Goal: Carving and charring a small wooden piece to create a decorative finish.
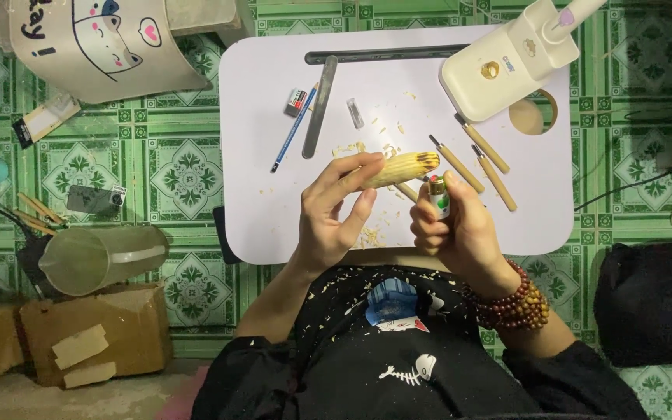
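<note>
My left hand (pixel 334 210) pinches a carved, pale wooden piece (pixel 402 168) by its left end, holding it level above the white lap table (pixel 274 155). Its right tip is scorched dark. My right hand (pixel 449 225) grips a small lighter (pixel 438 194) upright just below that darkened tip; no flame is visible. Wood shavings (pixel 367 233) lie scattered on the table under both hands and on my black shirt.
On the table lie three wooden-handled carving tools (pixel 480 159), a blue pencil (pixel 293 130), a grey metal file (pixel 320 106), an eraser (pixel 295 101) and a white desk lamp (pixel 507 62). A plastic jug (pixel 95 259), cardboard box (pixel 95 327) and phone (pixel 93 200) sit on the green tiled floor at left.
</note>
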